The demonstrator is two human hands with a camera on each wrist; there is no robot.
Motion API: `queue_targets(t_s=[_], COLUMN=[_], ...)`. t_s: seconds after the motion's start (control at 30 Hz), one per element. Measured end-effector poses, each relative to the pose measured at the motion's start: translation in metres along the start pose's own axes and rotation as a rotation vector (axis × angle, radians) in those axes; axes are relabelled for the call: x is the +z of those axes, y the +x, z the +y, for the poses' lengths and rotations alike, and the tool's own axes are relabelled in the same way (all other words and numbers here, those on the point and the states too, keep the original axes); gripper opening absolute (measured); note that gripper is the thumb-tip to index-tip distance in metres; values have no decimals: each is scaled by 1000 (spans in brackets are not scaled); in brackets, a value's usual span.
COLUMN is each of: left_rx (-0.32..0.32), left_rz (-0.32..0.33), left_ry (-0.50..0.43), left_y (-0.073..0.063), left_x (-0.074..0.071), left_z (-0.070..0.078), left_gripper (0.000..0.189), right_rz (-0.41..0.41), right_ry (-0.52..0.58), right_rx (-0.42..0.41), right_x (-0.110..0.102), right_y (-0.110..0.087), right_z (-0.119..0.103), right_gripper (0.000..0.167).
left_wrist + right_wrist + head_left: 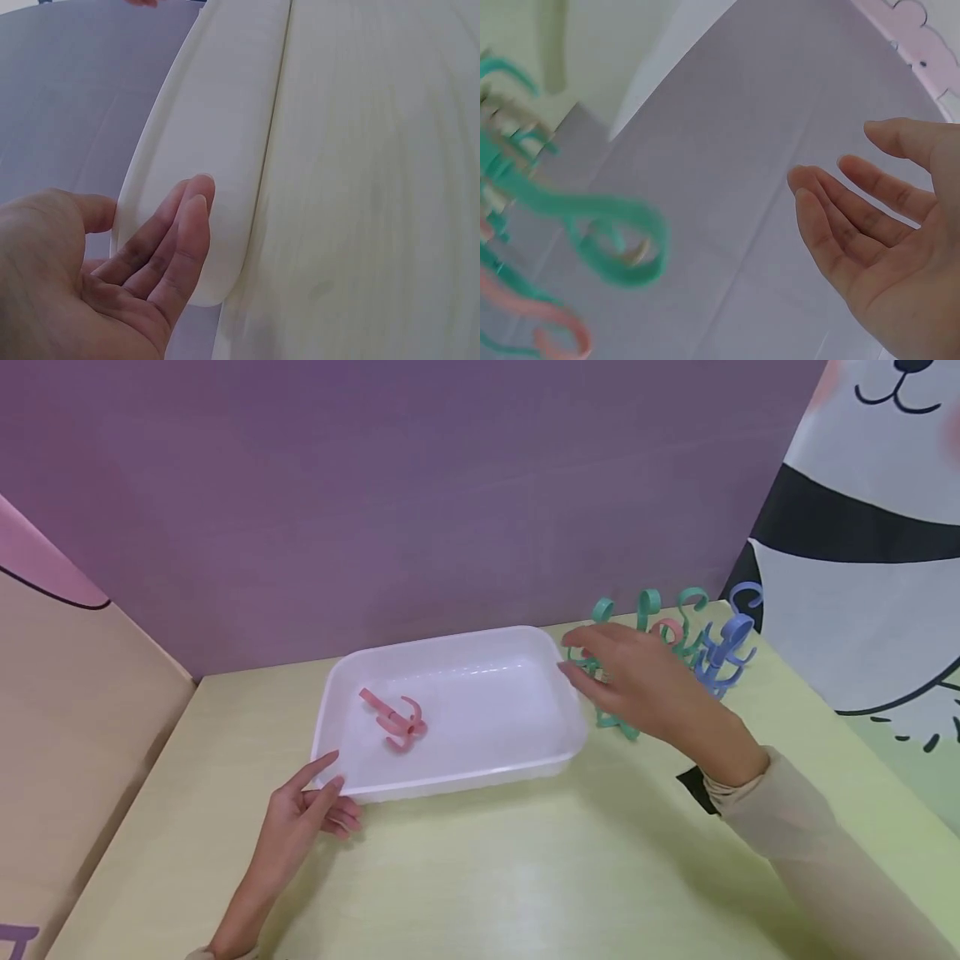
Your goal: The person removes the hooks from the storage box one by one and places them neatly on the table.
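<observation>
A white rectangular tray (pixel 465 777) stands on the table with a pink plastic piece (pixel 393 718) inside, a straight stem with curved prongs. My left hand (pixel 303 810) is at the tray's front left corner, its fingers loosely bent and touching the rim and outer wall. In the left wrist view, the fingers lie along the outside of the tray (pixel 217 97). My right hand (pixel 641 681) is raised by the tray's right end, fingers apart and holding nothing. Behind it stand curly green plastic pieces (pixel 648 602), partly hidden, with a pink curl (pixel 667 628) among them.
Curly blue pieces (pixel 723 652) stand beside the green ones, near the table's right edge. A small black patch (pixel 697 789) lies by the right wrist. A purple wall (pixel 375 527) rises behind the table (pixel 480 877), and a printed panel (pixel 870 635) stands at the right.
</observation>
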State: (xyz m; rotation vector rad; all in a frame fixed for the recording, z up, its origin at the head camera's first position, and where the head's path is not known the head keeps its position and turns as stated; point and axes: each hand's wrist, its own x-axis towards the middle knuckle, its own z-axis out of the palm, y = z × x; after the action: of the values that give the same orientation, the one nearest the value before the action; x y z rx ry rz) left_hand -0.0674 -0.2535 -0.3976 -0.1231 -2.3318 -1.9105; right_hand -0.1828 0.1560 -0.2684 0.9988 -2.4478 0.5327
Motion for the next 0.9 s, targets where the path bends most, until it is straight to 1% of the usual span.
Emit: queue_targets(t_s=[0.2,0.4,0.53,0.77,0.9], left_rx=[-8,-24,-24,-28,-22], left_rz=[0,19,22,23,20], left_ry=[3,8,2,10,17], left_y=[5,5,5,5,5], left_x=[3,5,5,6,6], left_z=[-1,-1,-1,-1,-1], left_gripper=[51,51,51,51,51], right_rz=[-7,-27,-53,-65,-92], right_ry=[22,27,44,34,35], right_rx=[-95,-196,-225,-279,-280], right_x=[13,26,32,42,49], right_y=[20,40,50,71,83], right_z=[-14,-29,-37,-48,-54], right_gripper=[27,25,25,21,19])
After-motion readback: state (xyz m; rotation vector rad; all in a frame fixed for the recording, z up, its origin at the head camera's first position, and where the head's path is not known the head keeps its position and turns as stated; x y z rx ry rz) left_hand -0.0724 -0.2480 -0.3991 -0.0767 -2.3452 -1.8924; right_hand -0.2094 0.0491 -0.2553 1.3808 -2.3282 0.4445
